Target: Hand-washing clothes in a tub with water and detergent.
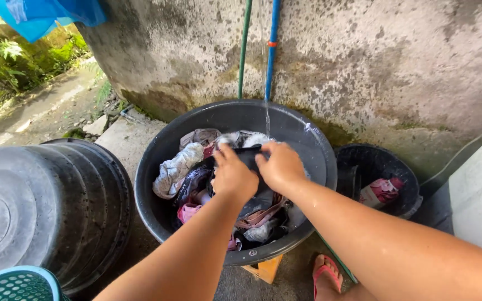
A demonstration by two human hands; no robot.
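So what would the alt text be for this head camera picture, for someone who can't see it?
Seen from above, a person's left hand and right hand grip a dark garment over a large black basin full of wet clothes, under a thin stream of water. Upturned black tubs sit to the left and a smaller black bucket to the right, before a stained concrete wall.

A bare concrete floor, stained and damp, is seen below a mottled wall. A large black basin filled with wet clothes is set on a yellow block resting on that floor; a smaller black tub is placed just beside it on the right, and a stack of upturned black basins is stood on the left. A foot in a pink sandal is planted on the floor beside the block
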